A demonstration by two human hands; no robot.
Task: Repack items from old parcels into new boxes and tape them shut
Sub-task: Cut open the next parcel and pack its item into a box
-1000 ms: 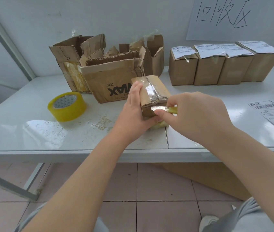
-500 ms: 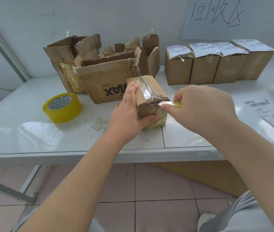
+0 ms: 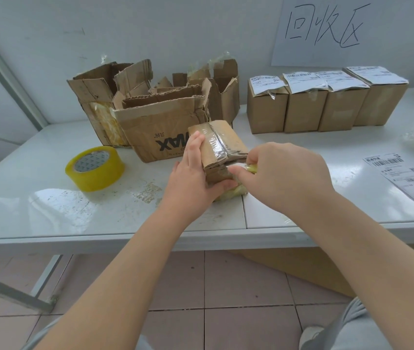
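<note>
Hardly anything has shifted in the last half second: the left hand (image 3: pixel 192 178) keeps its hold on the parcel (image 3: pixel 226 145), and the right hand (image 3: pixel 283 178) has slid only a touch lower along the parcel's near edge; the parcel itself sits where it did.

Left hand: fingers laid flat up the parcel's left side, thumb hooked across the near face, so the small taped carton is clasped between them; it stands on the white table (image 3: pixel 49 205), tilted a little, with a crumpled yellowish wrapper (image 3: pixel 235 193) poking out just under the thumb.

Right hand: fingers curled tight round a small yellow object (image 3: pixel 252 168), of which only a tip shows; what kind of object it is I cannot tell; the thumb and forefinger press against the parcel's near top edge, where the clear tape wrinkles.

Off to the left of the left hand, well apart, lies a yellow roll of tape (image 3: pixel 94 168); just beyond the held parcel, almost touching it, stands a torn brown box (image 3: pixel 160 132), with more ripped cardboard (image 3: pixel 94 97) behind that; beyond the right hand, against the wall, four closed boxes (image 3: pixel 304 111) stand in a row, each with a label on top; to the right of the right hand a loose shipping label (image 3: pixel 408 175) lies flat.
</note>
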